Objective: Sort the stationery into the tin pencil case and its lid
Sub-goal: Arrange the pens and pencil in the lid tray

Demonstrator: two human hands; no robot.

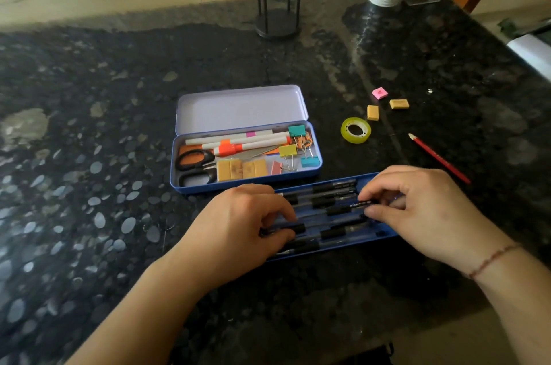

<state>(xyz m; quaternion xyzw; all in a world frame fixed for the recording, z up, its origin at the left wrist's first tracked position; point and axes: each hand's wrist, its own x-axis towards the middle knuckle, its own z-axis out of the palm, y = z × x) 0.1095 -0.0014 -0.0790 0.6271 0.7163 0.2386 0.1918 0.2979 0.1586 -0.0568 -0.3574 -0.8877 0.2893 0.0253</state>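
Nearest, both hands work in the blue tray (378, 177) of black pens (331, 209). The left hand (238, 224) has its grip pinching one pen's end; the right hand (423, 209) pinches another's cap. Best to lay each pen parallel and flat — no crossing. Beyond sits the open tin case (247, 183) with scissors (193, 165) and erasers. Tape (355, 130), loose erasers (372, 112) and a red pencil (438, 157) wait on the surface, well apart.

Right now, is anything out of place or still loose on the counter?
Yes. Right of the open tin case, five items lie unsorted on the counter: a pink eraser, two yellow erasers, a tape roll and a red pencil. Both hands are on the pens in the blue tray.
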